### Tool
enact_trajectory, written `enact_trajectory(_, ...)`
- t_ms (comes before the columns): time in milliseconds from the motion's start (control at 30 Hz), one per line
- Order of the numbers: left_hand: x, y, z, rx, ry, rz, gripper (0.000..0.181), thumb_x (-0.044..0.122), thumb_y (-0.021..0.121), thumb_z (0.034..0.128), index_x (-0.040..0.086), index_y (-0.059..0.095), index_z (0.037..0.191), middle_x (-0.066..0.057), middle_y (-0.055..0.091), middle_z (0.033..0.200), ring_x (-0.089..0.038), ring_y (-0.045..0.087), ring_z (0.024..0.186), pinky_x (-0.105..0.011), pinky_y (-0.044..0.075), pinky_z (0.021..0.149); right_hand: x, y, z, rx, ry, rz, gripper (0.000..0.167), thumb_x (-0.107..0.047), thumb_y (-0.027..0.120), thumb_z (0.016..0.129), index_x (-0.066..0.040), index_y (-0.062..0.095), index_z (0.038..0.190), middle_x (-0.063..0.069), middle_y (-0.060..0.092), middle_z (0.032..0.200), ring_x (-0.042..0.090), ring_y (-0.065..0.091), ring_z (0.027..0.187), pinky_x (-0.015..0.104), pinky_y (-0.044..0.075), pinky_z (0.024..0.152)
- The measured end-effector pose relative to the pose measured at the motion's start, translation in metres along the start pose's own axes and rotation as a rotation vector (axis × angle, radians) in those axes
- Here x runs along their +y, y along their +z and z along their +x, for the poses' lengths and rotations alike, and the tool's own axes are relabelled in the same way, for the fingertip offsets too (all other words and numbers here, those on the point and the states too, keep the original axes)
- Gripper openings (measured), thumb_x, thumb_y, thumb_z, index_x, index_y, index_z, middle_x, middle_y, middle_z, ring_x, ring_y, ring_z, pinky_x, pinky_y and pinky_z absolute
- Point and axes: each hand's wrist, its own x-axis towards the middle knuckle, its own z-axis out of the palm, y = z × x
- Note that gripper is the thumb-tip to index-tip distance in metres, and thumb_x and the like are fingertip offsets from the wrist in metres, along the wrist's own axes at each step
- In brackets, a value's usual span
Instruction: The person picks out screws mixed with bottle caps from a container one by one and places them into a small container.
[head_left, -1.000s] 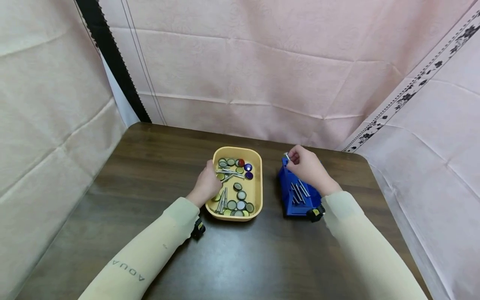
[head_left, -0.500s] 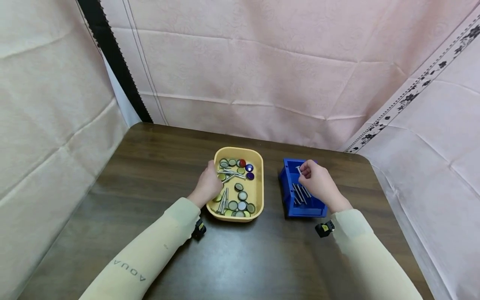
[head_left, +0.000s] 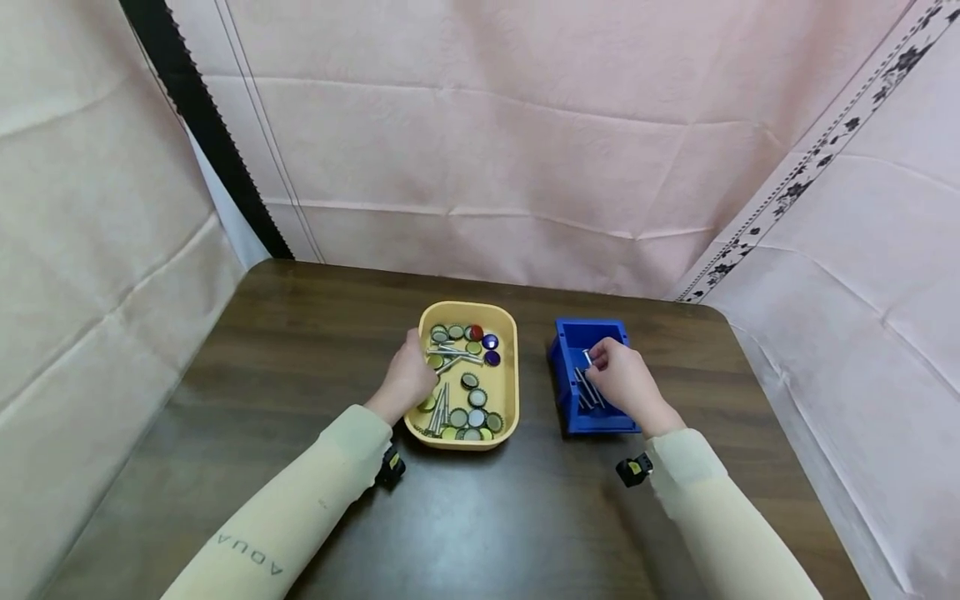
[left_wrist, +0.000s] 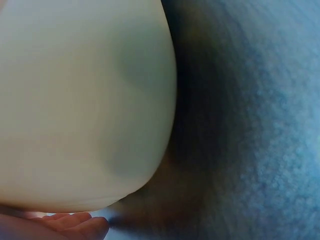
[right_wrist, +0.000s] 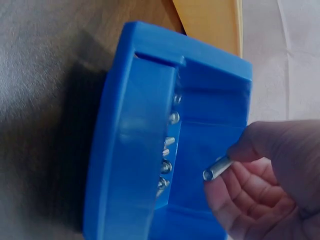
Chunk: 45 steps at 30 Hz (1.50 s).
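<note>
the right grip (head_left: 621,379) pinches a metal rod (right_wrist: 217,169) over the blue bin (head_left: 600,423); too loose a hold could let it slip. the left grip (head_left: 408,377) is at the left side of the yellow tray (head_left: 501,393); clamped or not, i can't tell.

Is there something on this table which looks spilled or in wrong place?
Nothing looks spilled. One possible oddity: metal fasteners lie mixed among bottle caps in the yellow tray, while the blue bin shows only fasteners.
</note>
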Motion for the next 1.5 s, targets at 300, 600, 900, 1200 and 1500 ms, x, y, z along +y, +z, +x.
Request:
enact_trajectory(300, -0.002, -0.002, 0.0, -0.006, -0.01, 0.005, 0.085, -0.004, 0.055, 0.0843, 0.008, 0.008, 0.154, -0.024, 0.045, 0.135, -0.033, 0.053, 0.108, -0.045, 0.049, 0.086, -0.005, 0.009, -0.002, 0.048, 0.07, -0.053, 0.017, -0.009, 0.06, 0.087, 0.0, 0.059, 0.101, 0.013, 0.064, 0.09, 0.025, 0.058, 0.076, 0.041, 0.05, 0.071)
enact_trajectory(600, -0.001, 0.001, -0.001, -0.005, 0.002, 0.005, 0.087, -0.005, 0.058, 0.0831, 0.007, 0.008, 0.154, -0.023, 0.047, 0.132, -0.032, 0.054, 0.104, -0.043, 0.05, 0.083, -0.003, 0.007, -0.003, 0.013, 0.128, -0.047, 0.022, -0.01, 0.057, 0.09, 0.002, 0.059, 0.108, 0.016, 0.064, 0.097, 0.025, 0.06, 0.079, 0.042, 0.053, 0.073)
enact_trajectory(900, -0.004, 0.002, 0.002, -0.004, 0.004, 0.005, 0.086, -0.005, 0.057, 0.083, 0.008, 0.009, 0.153, -0.023, 0.048, 0.13, -0.032, 0.055, 0.101, -0.043, 0.05, 0.082, -0.003, 0.009, -0.004, 0.012, 0.112, -0.079, 0.023, -0.01, 0.06, 0.09, 0.003, 0.063, 0.108, 0.017, 0.065, 0.097, 0.027, 0.06, 0.081, 0.044, 0.052, 0.076)
enact_trajectory(1200, -0.002, 0.001, 0.0, 0.002, -0.002, 0.015, 0.085, -0.005, 0.057, 0.0822, 0.008, 0.012, 0.152, -0.022, 0.051, 0.124, -0.032, 0.056, 0.097, -0.043, 0.051, 0.079, -0.005, 0.01, -0.005, 0.037, 0.095, -0.069, 0.024, -0.013, 0.061, 0.09, 0.001, 0.064, 0.109, 0.014, 0.066, 0.095, 0.025, 0.06, 0.08, 0.043, 0.051, 0.073)
enact_trajectory(1500, -0.002, 0.0, 0.0, -0.01, -0.014, 0.016, 0.084, -0.004, 0.056, 0.084, 0.008, 0.01, 0.153, -0.023, 0.046, 0.133, -0.032, 0.053, 0.106, -0.044, 0.049, 0.086, -0.024, 0.005, -0.004, 0.071, 0.062, -0.023, 0.025, -0.016, 0.057, 0.092, -0.001, 0.063, 0.111, 0.014, 0.065, 0.099, 0.025, 0.061, 0.081, 0.043, 0.052, 0.075)
